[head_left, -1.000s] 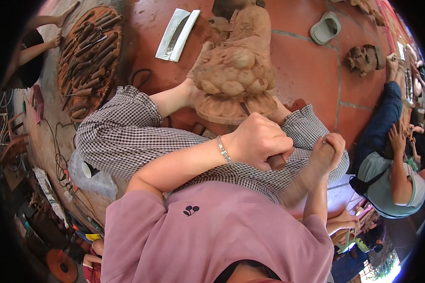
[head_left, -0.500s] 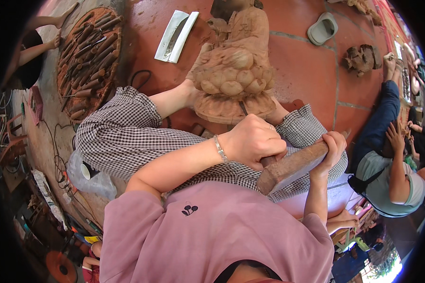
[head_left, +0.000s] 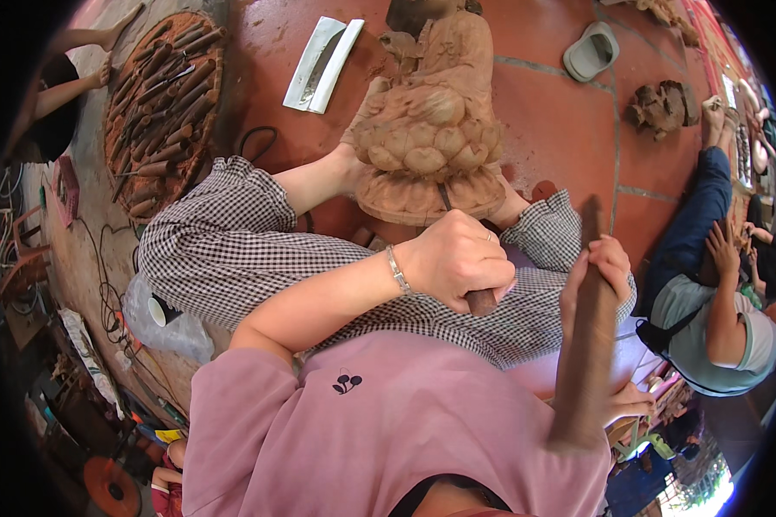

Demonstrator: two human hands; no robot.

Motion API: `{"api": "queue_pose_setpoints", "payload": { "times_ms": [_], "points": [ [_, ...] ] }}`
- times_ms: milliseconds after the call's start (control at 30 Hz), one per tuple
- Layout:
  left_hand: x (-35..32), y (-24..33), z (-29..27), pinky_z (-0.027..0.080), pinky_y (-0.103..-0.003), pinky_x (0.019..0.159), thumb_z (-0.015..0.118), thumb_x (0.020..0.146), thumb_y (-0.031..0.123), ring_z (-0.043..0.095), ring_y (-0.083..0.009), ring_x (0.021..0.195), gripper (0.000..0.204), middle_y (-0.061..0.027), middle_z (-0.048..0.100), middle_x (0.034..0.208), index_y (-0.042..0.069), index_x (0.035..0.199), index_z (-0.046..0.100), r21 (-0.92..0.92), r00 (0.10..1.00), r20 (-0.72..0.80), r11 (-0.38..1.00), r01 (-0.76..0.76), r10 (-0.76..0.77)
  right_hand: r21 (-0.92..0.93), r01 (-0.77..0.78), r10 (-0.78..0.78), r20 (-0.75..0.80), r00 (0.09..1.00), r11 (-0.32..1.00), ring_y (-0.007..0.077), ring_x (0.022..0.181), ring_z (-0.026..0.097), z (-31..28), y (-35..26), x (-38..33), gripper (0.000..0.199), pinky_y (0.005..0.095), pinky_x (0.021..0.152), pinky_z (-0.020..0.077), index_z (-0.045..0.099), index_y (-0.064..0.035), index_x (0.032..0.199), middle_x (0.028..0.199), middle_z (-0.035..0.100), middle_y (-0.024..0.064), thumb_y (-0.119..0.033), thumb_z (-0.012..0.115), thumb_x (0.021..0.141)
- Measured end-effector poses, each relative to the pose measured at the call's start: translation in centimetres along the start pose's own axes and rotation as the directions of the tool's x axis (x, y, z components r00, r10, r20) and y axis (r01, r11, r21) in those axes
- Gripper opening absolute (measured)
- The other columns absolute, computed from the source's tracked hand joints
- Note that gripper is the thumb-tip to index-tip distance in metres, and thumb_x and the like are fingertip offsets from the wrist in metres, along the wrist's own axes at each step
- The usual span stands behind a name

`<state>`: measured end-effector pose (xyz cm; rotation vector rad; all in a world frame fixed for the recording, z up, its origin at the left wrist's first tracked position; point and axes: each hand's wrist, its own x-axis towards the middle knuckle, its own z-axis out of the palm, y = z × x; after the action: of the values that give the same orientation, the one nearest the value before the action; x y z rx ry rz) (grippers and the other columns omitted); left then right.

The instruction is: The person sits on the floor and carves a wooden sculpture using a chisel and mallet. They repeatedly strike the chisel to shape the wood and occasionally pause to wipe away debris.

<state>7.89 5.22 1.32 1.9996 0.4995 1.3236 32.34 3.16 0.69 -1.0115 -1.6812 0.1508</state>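
Chiselling, I judge: left hand clenches brown-handled chisel at carved brown wooden statue, right hand grips long brown wooden club; next blow wants steady aim.

The statue is showing tan, the mallet is running a darker brown; the trousers are flashing black-and-white checks, the shirt is wearing dusty pink around a black cherry print, and the floor tiles are blazing terracotta!

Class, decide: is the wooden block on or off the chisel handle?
Off. The wooden block in the right hand is apart from the chisel handle in the left hand; checked trousers show between.
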Motion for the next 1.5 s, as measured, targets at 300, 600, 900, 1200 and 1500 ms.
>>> {"api": "queue_pose_setpoints", "payload": {
  "times_ms": [300, 600, 900, 1200, 1500],
  "points": [
    [0.0, -0.2, -0.3, 0.033, -0.034, 0.041, 0.072, 0.069, 0.006, 0.044, -0.0205, 0.044, 0.030, -0.0018, 0.042, 0.055, 0.010, 0.060, 0.044, -0.036, 1.000, 0.006, 0.999, -0.013, 0.014, -0.121, 0.027, -0.008, 0.152, 0.988, 0.992, 0.0316, 0.090, 0.061, -1.1, -0.8, 0.4, 0.034, 0.0474, 0.088, 0.0483, 0.060, -0.0038, 0.104, 0.099, 0.062, 0.0140, -0.002, 0.073, 0.073],
    [-0.3, -0.5, -0.4, 0.033, -0.034, 0.041, 0.072, 0.070, 0.005, 0.044, -0.0208, 0.045, 0.028, -0.0019, 0.042, 0.054, 0.010, 0.061, 0.046, -0.050, 1.000, -0.013, 0.999, -0.006, 0.006, -0.283, 0.099, -0.038, 0.212, 0.976, 0.954, 0.0314, 0.085, 0.062, -1.6, -0.2, 0.2, 0.042, 0.0469, 0.082, 0.0519, 0.057, -0.0057, 0.100, 0.096, 0.063, 0.0127, 0.017, 0.071, 0.068],
    [0.3, -0.7, -0.4, 0.034, -0.033, 0.042, 0.075, 0.072, 0.006, 0.046, -0.0204, 0.046, 0.033, -0.0019, 0.045, 0.058, 0.011, 0.061, 0.044, -0.021, 0.999, 0.022, 0.999, -0.031, 0.032, -0.298, -0.003, 0.082, 0.256, 0.963, 0.955, 0.0319, 0.089, 0.063, -1.5, 1.6, -2.1, 0.032, 0.0453, 0.085, 0.0489, 0.061, -0.0040, 0.107, 0.095, 0.063, 0.0136, -0.008, 0.072, 0.077],
    [-0.8, 2.5, 0.9, 0.040, -0.027, 0.043, 0.067, 0.062, 0.025, 0.048, -0.0142, 0.051, 0.025, 0.0017, 0.041, 0.059, 0.015, 0.062, 0.044, 0.290, 0.972, 0.063, 0.928, -0.233, 0.225, -0.268, -0.185, 0.258, 0.267, 0.929, 0.945, 0.0302, 0.086, 0.061, -1.0, 3.5, -3.3, 0.030, 0.0400, 0.081, 0.0473, 0.061, -0.0022, 0.102, 0.092, 0.062, 0.0133, -0.005, 0.072, 0.074],
    [0.8, 3.8, -3.3, 0.056, -0.043, 0.053, 0.073, 0.087, 0.037, 0.069, -0.0321, 0.055, 0.068, -0.0163, 0.067, 0.062, -0.009, 0.133, 0.055, 0.754, 0.568, 0.089, 0.428, 0.499, -0.818, -0.298, -0.132, 0.223, 0.297, 0.929, 0.945, 0.0306, 0.089, 0.062, -0.8, 4.2, -3.3, 0.030, 0.0388, 0.081, 0.0482, 0.062, -0.0013, 0.102, 0.096, 0.063, 0.0144, 0.000, 0.073, 0.074]
  ]
}}
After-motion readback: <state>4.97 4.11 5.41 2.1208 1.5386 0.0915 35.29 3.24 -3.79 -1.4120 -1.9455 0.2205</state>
